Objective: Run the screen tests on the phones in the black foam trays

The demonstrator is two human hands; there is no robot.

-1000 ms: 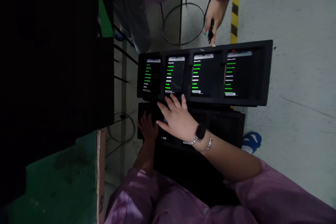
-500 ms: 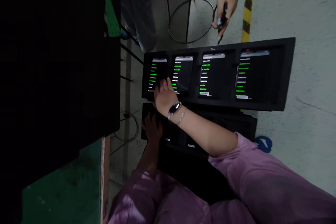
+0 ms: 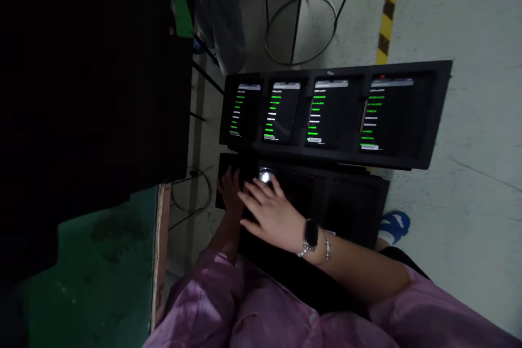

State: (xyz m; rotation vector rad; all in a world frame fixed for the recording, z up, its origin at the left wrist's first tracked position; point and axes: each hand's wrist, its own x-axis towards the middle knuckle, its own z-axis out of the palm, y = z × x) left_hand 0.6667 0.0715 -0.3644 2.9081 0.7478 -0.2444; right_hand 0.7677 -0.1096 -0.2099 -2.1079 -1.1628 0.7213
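Note:
Over the nearer black tray [image 3: 377, 187], my right hand [image 3: 271, 209] hovers or rests with its fingers spread, a watch and bracelet on the wrist. Just beyond its fingertips, a phone [image 3: 266, 175] in that tray shows a bright white spot. To the left my left hand [image 3: 231, 187] lies at the tray's left end, fingers apart, in shadow. The farther black tray [image 3: 438, 114] holds several phones, such as the leftmost phone [image 3: 247, 109] and the rightmost phone [image 3: 387, 114], their lit screens listing green and white lines. Most of the nearer tray is too dark to make out.
A dark bench with a green top [image 3: 101, 261] stands at the left. Beyond the trays are a stool [image 3: 293, 60] and a person's trousered leg [image 3: 228, 38]. Yellow-black tape [image 3: 385, 27] runs along the floor. A blue shoe [image 3: 395, 224] is at the right.
My right hand has moved from the farther tray's left phones down to the nearer tray. A phone there now glows. The other person's hand with a black object has left the view.

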